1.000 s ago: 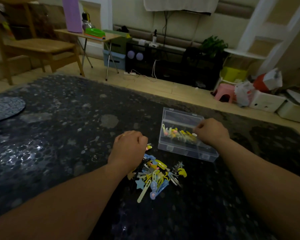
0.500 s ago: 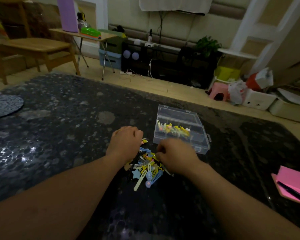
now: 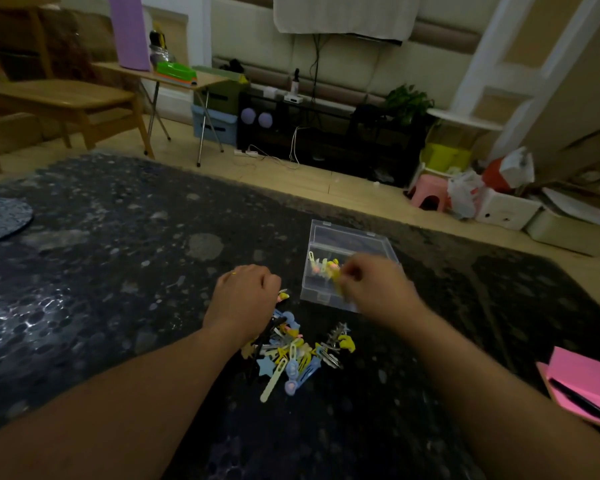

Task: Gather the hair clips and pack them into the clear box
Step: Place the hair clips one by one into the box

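Dark mat (image 3: 118, 271) — one clear box (image 3: 361, 234); one clip pile (image 3: 291, 355) | right-hand fingers (image 3: 355, 271) pinch yellow clip (image 3: 338, 287); left-hand fingers (image 3: 269, 283) curled — grasp unclear

Loose multicoloured pile of hair clips (image 3: 297, 356) on table, just on the near side of clear box (image 3: 352, 242). Lid open; several clips stand in a row inside.

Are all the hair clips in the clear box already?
No, a pile of hair clips lies loose on the dark table, just in front of the clear box.
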`<action>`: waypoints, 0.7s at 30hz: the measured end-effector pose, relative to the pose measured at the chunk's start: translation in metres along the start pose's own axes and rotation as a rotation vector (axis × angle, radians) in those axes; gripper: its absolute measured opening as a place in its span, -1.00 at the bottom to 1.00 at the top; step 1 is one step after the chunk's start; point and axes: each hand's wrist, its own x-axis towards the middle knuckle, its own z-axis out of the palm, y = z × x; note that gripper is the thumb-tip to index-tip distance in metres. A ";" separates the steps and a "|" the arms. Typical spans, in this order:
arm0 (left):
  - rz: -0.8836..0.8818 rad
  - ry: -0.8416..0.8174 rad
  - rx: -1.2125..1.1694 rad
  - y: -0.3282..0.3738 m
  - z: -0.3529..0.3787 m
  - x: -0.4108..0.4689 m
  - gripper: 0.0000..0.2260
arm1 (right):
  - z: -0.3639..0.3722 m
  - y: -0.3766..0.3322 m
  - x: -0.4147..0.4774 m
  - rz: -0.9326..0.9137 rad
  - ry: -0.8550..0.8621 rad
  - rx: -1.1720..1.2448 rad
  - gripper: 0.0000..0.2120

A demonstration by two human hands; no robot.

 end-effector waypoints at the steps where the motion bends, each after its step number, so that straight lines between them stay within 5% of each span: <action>1: 0.015 0.012 0.007 -0.001 0.001 0.001 -0.82 | -0.011 0.010 0.008 0.049 0.064 0.029 -0.93; 5: 0.021 -0.048 0.026 -0.005 0.004 0.003 -0.48 | -0.044 0.049 0.043 0.233 0.169 0.011 -0.83; 9: -0.005 -0.080 0.008 -0.005 0.005 0.005 -0.48 | -0.043 0.067 0.070 0.332 0.022 -0.111 -0.83; 13: -0.010 -0.065 -0.010 -0.001 0.003 0.003 -0.75 | -0.037 0.063 0.083 0.356 -0.047 -0.265 -0.89; 21: -0.089 -0.033 -0.162 0.001 0.001 0.003 -0.55 | -0.026 0.059 0.081 0.347 0.012 -0.359 -0.86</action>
